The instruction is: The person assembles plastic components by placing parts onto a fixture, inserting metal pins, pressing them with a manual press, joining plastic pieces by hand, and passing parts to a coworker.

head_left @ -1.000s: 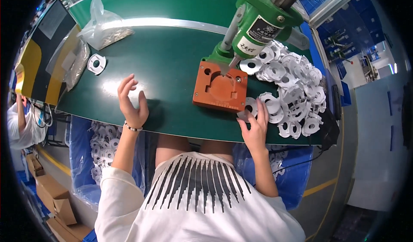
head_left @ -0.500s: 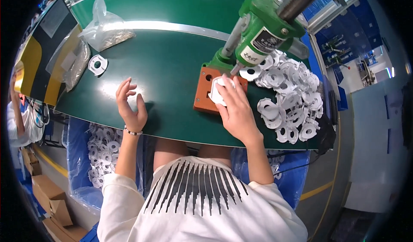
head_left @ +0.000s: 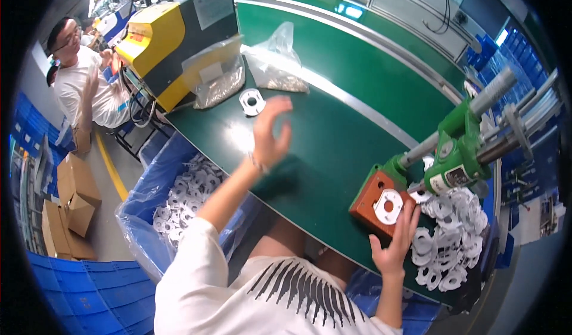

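Note:
My left hand [head_left: 271, 137], fingers apart and a little blurred, hovers over the green tabletop with nothing in it. Just beyond it lies a single white plastic part [head_left: 245, 104] with a round hole. My right hand [head_left: 394, 248] is spread open at the near right side of an orange-brown fixture block [head_left: 367, 202]. On that block a white plastic part [head_left: 381, 210] lies flat, its hole facing up. My right fingertips are close to the part's right edge; whether they touch the block I cannot tell. A green hand press [head_left: 448, 150] stands over the fixture.
A heap of white plastic parts [head_left: 448, 231] covers the table's right end. Two clear bags [head_left: 223, 76] of small pieces lie at the far left beside a yellow-black machine [head_left: 173, 43]. A blue lined bin [head_left: 161, 186] holds more parts. Another person [head_left: 89, 79] sits at left.
The view has swung left. My right hand has let go of the white part on the fixture and drawn back to its near right side. My left hand stays raised and empty.

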The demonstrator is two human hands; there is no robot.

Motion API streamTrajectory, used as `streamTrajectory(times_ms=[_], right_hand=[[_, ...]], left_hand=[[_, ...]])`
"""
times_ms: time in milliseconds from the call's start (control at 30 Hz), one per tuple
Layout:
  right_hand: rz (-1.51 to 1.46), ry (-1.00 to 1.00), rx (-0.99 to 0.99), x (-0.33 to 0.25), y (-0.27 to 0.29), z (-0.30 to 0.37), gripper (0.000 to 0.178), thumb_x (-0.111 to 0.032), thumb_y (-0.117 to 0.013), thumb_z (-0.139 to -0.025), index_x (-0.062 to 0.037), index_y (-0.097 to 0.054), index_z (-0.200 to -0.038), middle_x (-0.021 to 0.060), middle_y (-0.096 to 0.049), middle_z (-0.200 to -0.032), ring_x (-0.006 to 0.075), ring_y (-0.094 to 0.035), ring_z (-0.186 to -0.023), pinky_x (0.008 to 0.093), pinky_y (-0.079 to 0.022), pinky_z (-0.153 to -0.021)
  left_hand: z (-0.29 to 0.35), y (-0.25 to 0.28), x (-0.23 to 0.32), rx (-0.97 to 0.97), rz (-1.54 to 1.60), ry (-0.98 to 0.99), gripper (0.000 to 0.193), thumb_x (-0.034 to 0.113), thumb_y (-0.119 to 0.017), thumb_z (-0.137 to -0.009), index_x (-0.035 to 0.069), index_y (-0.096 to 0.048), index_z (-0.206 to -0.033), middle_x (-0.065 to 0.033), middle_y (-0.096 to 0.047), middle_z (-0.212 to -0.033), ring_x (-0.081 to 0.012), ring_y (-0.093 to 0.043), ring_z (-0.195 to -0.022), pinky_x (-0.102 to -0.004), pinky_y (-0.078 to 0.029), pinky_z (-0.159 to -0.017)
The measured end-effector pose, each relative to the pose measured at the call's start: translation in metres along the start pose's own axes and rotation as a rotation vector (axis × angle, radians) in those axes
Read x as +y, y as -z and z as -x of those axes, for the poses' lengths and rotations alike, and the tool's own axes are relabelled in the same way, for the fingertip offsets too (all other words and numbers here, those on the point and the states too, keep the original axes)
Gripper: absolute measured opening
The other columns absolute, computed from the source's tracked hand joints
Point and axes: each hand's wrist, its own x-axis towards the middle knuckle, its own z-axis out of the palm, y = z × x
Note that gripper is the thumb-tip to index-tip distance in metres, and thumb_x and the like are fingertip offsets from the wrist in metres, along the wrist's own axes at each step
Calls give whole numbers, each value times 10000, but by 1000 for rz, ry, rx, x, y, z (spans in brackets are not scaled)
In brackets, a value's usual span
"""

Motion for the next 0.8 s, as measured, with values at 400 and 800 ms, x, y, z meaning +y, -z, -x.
streamTrajectory(times_ms=[400,800], right_hand=[[-261,-230,466,-73,-56,76,670,-218,-527,-872,76,-147,-1339,286,-189,-1379,402,-280,-1257,482,-286,-1003],[-138,-51,162,-55,-65,64,522,-170,-446,-870,54,-255,-1303,242,-242,-1372,385,-194,-1298,500,-167,-1049]], left_hand=[[-75,8,-85,-18,-107,193,169,-36,-486,-664,19,-545,-812,-153,-572,-798,-310,-577,-742,-381,-471,-661],[112,183,-45,539,1271,744,770,423,-696,-711,159,-316,-1325,-153,-207,-1419,-312,-174,-1323,-565,-217,-1028]])
